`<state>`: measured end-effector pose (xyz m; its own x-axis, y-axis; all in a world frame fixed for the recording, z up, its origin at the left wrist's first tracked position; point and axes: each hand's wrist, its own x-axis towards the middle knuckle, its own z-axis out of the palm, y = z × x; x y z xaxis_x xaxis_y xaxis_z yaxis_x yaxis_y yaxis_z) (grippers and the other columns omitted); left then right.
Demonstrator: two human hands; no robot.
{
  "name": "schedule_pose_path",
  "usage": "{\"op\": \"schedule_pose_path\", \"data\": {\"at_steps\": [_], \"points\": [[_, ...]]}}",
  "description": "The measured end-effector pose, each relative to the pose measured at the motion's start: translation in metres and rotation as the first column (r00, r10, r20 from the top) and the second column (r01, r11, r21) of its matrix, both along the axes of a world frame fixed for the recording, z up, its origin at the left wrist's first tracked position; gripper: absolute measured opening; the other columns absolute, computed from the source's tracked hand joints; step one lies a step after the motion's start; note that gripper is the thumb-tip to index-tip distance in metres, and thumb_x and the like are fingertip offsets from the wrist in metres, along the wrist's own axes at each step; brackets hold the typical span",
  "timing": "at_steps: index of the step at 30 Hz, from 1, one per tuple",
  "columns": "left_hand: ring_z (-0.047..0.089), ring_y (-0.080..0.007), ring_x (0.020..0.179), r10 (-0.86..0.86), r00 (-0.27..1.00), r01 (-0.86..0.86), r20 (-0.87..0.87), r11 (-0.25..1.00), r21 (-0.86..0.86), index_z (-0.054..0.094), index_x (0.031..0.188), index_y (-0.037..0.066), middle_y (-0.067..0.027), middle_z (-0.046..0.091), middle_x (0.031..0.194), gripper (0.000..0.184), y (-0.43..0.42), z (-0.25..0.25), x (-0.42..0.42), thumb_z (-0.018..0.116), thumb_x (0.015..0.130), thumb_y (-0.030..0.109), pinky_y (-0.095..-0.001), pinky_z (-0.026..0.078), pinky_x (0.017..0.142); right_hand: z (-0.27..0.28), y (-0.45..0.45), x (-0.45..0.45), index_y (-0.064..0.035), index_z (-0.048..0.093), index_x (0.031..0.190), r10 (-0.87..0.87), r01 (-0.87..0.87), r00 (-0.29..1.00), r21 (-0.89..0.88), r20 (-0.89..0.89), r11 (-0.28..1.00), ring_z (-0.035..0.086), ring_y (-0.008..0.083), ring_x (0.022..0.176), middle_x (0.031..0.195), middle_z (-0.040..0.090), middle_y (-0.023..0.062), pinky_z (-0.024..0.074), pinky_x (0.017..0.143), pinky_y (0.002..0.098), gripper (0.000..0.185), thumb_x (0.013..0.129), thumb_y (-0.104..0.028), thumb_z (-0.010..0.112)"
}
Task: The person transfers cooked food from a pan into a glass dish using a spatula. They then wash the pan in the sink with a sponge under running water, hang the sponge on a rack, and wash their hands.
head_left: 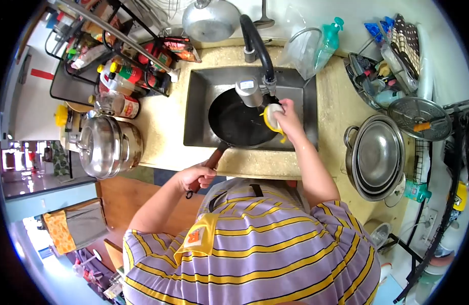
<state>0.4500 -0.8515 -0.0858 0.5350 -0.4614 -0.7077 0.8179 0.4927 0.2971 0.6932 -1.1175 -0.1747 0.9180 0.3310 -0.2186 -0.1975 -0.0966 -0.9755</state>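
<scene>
A black wok lies in the steel sink, its brown handle reaching over the front rim. My left hand is closed around that handle near its end. In my right hand is a white and yellow scrubber, gripped above the wok's right side. The black faucet arches over the sink, with a metal cylinder at its outlet that hides part of the wok's rim.
A steel pot and bottles stand left of the sink. Stacked steel bowls sit on the right counter. Behind the sink are a green spray bottle and a hanging pan. A utensil rack is at the back right.
</scene>
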Motion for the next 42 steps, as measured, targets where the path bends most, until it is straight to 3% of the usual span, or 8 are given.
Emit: {"op": "schedule_pose_path", "data": {"at_steps": [9, 16, 22, 27, 31, 34, 40, 42], "points": [[0.042, -0.0056, 0.047, -0.083, 0.991, 0.071, 0.107, 0.991, 0.109, 0.043, 0.115, 0.010, 0.0026, 0.046, 0.066, 0.035, -0.005, -0.044, -0.036, 0.062, 0.086, 0.004, -0.0233, 0.037, 0.045, 0.018, 0.036, -0.016, -0.0088, 0.063, 0.099, 0.590, -0.007, 0.641, -0.765, 0.490, 0.644, 0.064, 0.0365, 0.095, 0.102, 0.067, 0.0141, 0.0508, 0.081, 0.0427, 0.025, 0.076, -0.006, 0.072], [0.046, -0.0071, 0.048, -0.194, 0.958, 0.148, 0.210, 0.965, 0.218, 0.035, 0.136, 0.008, 0.0005, 0.052, 0.068, 0.057, 0.004, -0.062, -0.039, 0.063, 0.087, 0.004, -0.0246, 0.041, 0.046, -0.036, 0.053, -0.016, -0.0126, 0.069, 0.100, 0.928, -0.503, 0.328, -0.864, -0.175, 0.014, 0.063, 0.0334, 0.093, 0.102, 0.065, 0.0141, 0.0507, 0.081, 0.0426, 0.019, 0.080, -0.013, 0.069], [0.048, -0.0096, 0.048, -0.208, 0.956, 0.145, 0.206, 0.948, 0.284, 0.036, 0.136, 0.006, -0.0004, 0.051, 0.065, 0.057, -0.002, -0.072, -0.047, 0.065, 0.087, 0.006, -0.0269, 0.044, 0.047, -0.042, 0.071, -0.006, -0.0089, 0.065, 0.093, 0.842, -0.474, 0.530, -0.790, 0.095, 0.388, 0.063, 0.0334, 0.090, 0.096, 0.061, 0.0155, 0.0512, 0.078, 0.0422, 0.018, 0.079, -0.019, 0.073], [0.051, -0.0119, 0.049, -0.243, 0.936, 0.144, 0.254, 0.924, 0.354, 0.036, 0.135, 0.002, -0.0022, 0.051, 0.066, 0.056, -0.005, -0.072, -0.055, 0.064, 0.088, 0.007, -0.0272, 0.045, 0.047, -0.014, 0.061, -0.015, -0.0091, 0.062, 0.101, 0.796, -0.263, 0.602, -0.956, -0.057, 0.131, 0.063, 0.0346, 0.089, 0.100, 0.059, 0.0169, 0.0518, 0.080, 0.0430, 0.033, 0.073, -0.019, 0.078], [0.051, -0.0117, 0.050, -0.258, 0.933, 0.164, 0.249, 0.924, 0.345, 0.035, 0.138, 0.003, -0.0021, 0.051, 0.066, 0.058, 0.001, -0.064, -0.050, 0.064, 0.088, 0.007, -0.0274, 0.045, 0.047, -0.032, 0.056, -0.039, -0.0087, 0.066, 0.098, 0.834, -0.432, 0.537, -0.808, 0.127, 0.401, 0.063, 0.0346, 0.088, 0.096, 0.060, 0.0155, 0.0515, 0.081, 0.0412, 0.026, 0.075, -0.015, 0.075], [0.051, -0.0112, 0.050, -0.267, 0.935, 0.185, 0.234, 0.928, 0.322, 0.033, 0.141, 0.003, -0.0027, 0.052, 0.068, 0.061, 0.002, -0.070, -0.049, 0.062, 0.088, 0.006, -0.0266, 0.045, 0.048, -0.031, 0.070, -0.041, -0.0099, 0.065, 0.100, 0.869, -0.480, 0.484, -0.801, 0.099, 0.358, 0.063, 0.0339, 0.083, 0.089, 0.061, 0.0134, 0.0516, 0.076, 0.0412, 0.024, 0.077, -0.010, 0.071], [0.051, -0.0110, 0.051, -0.236, 0.944, 0.159, 0.232, 0.938, 0.308, 0.030, 0.145, 0.003, -0.0023, 0.054, 0.069, 0.066, 0.001, -0.073, -0.054, 0.062, 0.088, 0.005, -0.0262, 0.045, 0.049, 0.036, 0.102, -0.039, -0.0120, 0.056, 0.125, 0.545, -0.434, 0.819, -0.426, 0.180, 0.794, 0.061, 0.0185, 0.073, 0.084, 0.057, 0.0104, 0.0495, 0.065, 0.0305, 0.047, 0.079, -0.002, 0.063], [0.051, -0.0108, 0.051, -0.235, 0.947, 0.162, 0.220, 0.938, 0.307, 0.031, 0.145, 0.003, -0.0020, 0.054, 0.069, 0.065, 0.003, -0.071, -0.053, 0.062, 0.087, 0.005, -0.0262, 0.045, 0.049, 0.009, 0.081, -0.026, -0.0132, 0.057, 0.126, 0.654, -0.497, 0.705, -0.465, 0.275, 0.732, 0.062, 0.0253, 0.085, 0.096, 0.058, 0.0125, 0.0510, 0.076, 0.0349, 0.046, 0.081, -0.010, 0.070]]}}
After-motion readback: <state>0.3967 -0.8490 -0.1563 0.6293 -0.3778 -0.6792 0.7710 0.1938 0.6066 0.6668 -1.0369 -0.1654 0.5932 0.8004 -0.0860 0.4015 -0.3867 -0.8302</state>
